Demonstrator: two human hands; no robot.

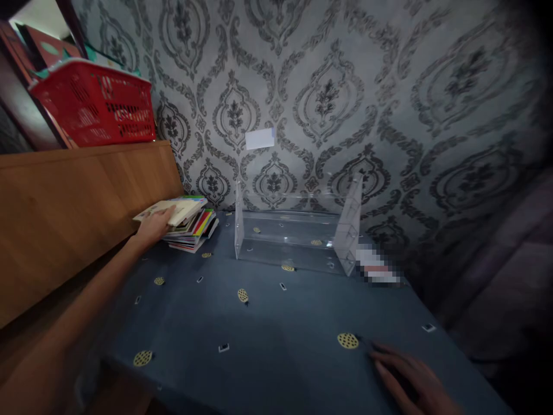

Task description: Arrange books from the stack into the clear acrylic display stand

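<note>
At the left, my left hand (pixel 153 226) is at the near edge of a cream-covered book (pixel 190 208) on top of a stack. Its fingers lie over the cover and grip that edge; the thumb is hidden. Several more books (pixel 190 239) lie beneath, some with bright yellow and red covers. My right hand (pixel 412 377) is low at the right over the cloth-covered table, slightly blurred, its thumb and fingers apart and nothing between them. A clear plastic rack (pixel 348 230) with see-through side panels stands upright near the wall, apart from both hands.
Dark blue cloth with yellow prints covers the table (pixel 276 323). A wooden cabinet (pixel 95 202) borders it on the left and carries a red basket (pixel 99 104). Behind is a patterned wall with a white label (pixel 260 139). A pixelated item (pixel 378 266) lies right of the rack.
</note>
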